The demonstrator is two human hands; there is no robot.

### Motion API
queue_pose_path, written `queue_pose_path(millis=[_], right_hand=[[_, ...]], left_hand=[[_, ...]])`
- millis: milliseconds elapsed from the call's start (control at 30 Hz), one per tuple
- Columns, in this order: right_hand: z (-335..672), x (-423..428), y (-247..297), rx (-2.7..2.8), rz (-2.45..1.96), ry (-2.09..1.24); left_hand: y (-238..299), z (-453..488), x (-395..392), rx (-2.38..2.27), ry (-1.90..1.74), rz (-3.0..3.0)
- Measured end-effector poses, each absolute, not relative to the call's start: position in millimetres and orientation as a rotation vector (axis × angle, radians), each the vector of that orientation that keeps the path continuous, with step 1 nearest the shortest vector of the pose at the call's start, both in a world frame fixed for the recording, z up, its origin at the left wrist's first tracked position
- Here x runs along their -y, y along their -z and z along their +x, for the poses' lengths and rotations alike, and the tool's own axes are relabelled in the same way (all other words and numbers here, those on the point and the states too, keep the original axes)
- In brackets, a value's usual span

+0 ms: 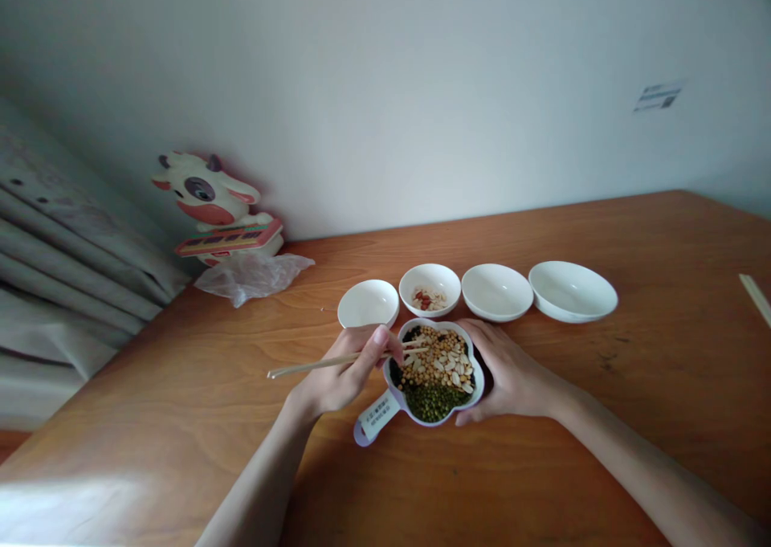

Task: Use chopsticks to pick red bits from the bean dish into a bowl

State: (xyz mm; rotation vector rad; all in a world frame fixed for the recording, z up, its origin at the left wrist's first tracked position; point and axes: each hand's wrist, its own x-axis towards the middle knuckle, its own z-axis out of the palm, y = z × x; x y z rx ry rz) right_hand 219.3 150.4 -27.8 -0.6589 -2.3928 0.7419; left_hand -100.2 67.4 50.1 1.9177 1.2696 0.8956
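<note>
Pinched in my left hand is a pair of chopsticks, their tips reaching in among the beans and nuts. Below them is a lilac flower-shaped bowl with a labelled handle pointing toward my left arm. Soybeans, pale peanut halves, green mung beans and some dark beans lie inside it. My right hand wraps round the bowl's right side, fingers behind the rim and thumb near the front. A white bowl with peanut pieces, some reddish, stands just behind.
Beside it in a row are a white bowl at left and two more, a round bowl and an oval bowl, at right. A cow toy keyboard and a plastic bag sit back left. Light sticks lie at the right edge.
</note>
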Motion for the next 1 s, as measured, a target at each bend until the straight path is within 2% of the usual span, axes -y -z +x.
queue_pose_path(millis=[133,467,1000], right_hand=[[219.6,-150.2,30.6,2.399,-0.68,-0.732],[220.1,-148.9,30.1,2.401,-0.718,-0.739],[221.2,-150.6,36.1,2.404,-0.703,-0.711]], left_hand=[[-58.3,-100.4,-65.5,-1.357,-0.813,1.955],[-49.7,-77.6,-64.5,-1.455,-0.964,1.958],[-46.2,-68.1,-64.8,-1.536,-0.959,1.882]])
